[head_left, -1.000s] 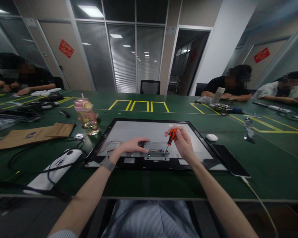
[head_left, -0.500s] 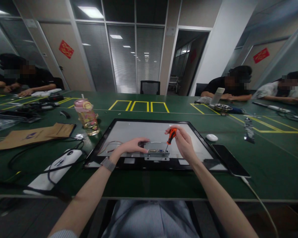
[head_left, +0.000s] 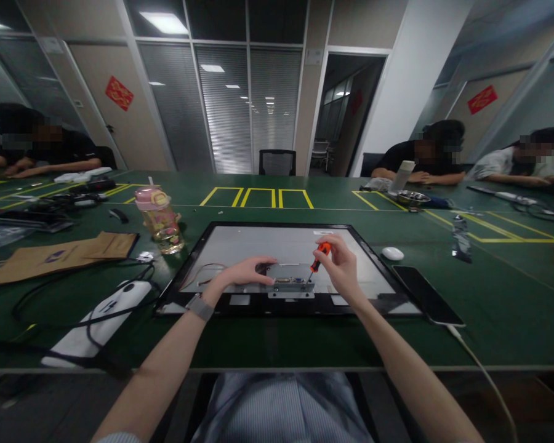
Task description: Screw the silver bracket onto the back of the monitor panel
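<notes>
A flat display panel (head_left: 240,243) with a black frame lies on the table in front of me. Near its front edge sits a metal bracket (head_left: 290,294) with ports along it. My left hand (head_left: 249,272) grips the bracket's left end between thumb and fingers. In my right hand (head_left: 344,264) is an orange-and-black screwdriver (head_left: 321,257), held by the handle between thumb and fingers. Its shaft slants down and its tip meets the bracket's right end; the exact contact point is too small to make out. Thin wires (head_left: 207,271) run across the panel left of the bracket.
To the left stand a pink-lidded bottle (head_left: 159,221), a brown paper bag (head_left: 64,255) and a white power strip (head_left: 101,323) with black cables. At right lie a phone (head_left: 427,295) on a white cable and a white earbud case (head_left: 392,253). People sit across the green table (head_left: 258,351).
My right hand's fingers have shifted on the screwdriver handle, which now leans further right. My left hand stays on the bracket. The whole view has moved slightly.
</notes>
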`<state>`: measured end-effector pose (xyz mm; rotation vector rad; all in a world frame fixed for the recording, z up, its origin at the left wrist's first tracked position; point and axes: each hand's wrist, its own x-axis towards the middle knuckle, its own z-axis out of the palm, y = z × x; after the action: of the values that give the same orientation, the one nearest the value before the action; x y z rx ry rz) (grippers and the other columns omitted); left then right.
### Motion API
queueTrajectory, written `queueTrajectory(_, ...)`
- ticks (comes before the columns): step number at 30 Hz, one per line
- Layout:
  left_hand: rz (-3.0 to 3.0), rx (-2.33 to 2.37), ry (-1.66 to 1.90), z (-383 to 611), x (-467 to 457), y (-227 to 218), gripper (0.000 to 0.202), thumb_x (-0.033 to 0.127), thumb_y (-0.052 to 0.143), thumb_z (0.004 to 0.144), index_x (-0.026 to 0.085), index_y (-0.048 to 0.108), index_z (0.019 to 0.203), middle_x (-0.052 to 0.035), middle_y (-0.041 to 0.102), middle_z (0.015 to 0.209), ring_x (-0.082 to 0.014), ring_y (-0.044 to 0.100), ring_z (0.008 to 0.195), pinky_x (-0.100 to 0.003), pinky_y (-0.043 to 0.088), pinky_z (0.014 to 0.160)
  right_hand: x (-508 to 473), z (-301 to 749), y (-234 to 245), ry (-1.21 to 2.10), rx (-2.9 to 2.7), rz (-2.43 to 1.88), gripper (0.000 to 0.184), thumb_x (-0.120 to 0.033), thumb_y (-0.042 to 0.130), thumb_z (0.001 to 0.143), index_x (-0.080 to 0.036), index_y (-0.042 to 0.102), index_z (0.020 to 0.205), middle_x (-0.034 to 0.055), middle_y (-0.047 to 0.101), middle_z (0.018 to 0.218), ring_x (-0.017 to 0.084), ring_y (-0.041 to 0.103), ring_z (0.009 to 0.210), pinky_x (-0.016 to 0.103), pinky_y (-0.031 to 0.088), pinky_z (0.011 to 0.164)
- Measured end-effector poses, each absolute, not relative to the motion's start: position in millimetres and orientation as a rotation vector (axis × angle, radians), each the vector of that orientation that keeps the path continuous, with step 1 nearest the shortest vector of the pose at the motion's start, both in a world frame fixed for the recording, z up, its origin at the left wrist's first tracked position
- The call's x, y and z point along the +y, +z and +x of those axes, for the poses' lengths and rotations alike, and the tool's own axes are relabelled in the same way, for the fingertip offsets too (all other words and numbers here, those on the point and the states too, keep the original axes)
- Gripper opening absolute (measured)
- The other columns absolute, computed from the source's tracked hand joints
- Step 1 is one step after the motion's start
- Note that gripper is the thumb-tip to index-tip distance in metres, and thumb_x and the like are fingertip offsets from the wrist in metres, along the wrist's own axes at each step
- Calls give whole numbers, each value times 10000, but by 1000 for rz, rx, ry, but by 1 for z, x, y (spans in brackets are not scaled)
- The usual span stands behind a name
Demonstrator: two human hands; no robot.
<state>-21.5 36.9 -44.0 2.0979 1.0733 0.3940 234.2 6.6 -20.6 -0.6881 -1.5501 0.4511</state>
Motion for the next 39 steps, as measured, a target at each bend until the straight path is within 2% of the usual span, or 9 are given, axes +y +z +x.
queueTrajectory(5,2108,1097,389,-23,38,-46,695,544,662,668,237,493,1268,-43,468,1365,-260,429,1242,-377,300,1072,-1,232,-19,560,-1633,-654,283,-251,378,914,-240,564,1127,71,616,1039,219,580,983,424,425,889)
queueTrajectory(9,2108,1088,385,-23,39,-47,690,542,659,673,240,489,1270,-48,466,1366,-260,436,1235,-382,303,1067,1,229,-24,556,-1605,-669,296,-255,462,887,-254,528,1175,68,603,1023,200,606,879,395,475,802)
queueTrajectory(13,2101,1061,403,-23,39,-47,681,535,660,680,234,491,1266,-46,463,1368,-242,436,1237,-357,315,1060,5,230,-26,339,-1570,-751,210,-251,635,780,-245,613,989,30,557,862,191,557,827,377,451,809)
queueTrajectory(16,2102,1070,399,-23,39,-47,690,538,660,676,234,487,1270,-46,457,1374,-243,429,1243,-361,311,1063,3,233,-23,331,-1583,-730,163,-283,558,830,-236,629,969,50,569,919,208,554,890,391,437,842)
queueTrajectory(20,2101,1095,390,-22,38,-46,697,545,658,672,238,485,1273,-46,453,1378,-253,427,1246,-374,309,1065,-3,234,-19,444,-1614,-646,314,-280,357,914,-236,613,1091,77,626,1065,249,542,1074,443,381,950)
queueTrajectory(26,2093,1086,384,-22,37,-44,694,540,656,675,240,479,1276,-39,448,1384,-248,415,1261,-369,297,1078,-3,230,-23,595,-1540,-629,283,-260,436,898,-261,565,1150,75,624,1116,236,624,954,436,461,850)
queueTrajectory(32,2100,1096,397,-22,36,-44,687,538,658,676,235,488,1268,-42,454,1378,-250,416,1258,-369,302,1074,4,232,-26,348,-1502,-739,152,-230,624,786,-250,644,935,36,560,882,190,556,821,382,455,804)
queueTrajectory(34,2104,1092,393,-21,35,-42,682,532,656,680,232,486,1269,-40,458,1375,-250,419,1257,-362,306,1071,3,233,-23,331,-1521,-745,145,-242,605,799,-252,650,937,38,548,900,190,546,834,376,450,808)
queueTrajectory(39,2116,1105,380,-20,34,-40,683,512,660,685,209,484,1271,-54,465,1368,-249,424,1251,-355,305,1071,-3,233,-16,471,-1588,-704,301,-245,402,907,-264,599,1134,68,563,1108,208,571,985,399,444,880)
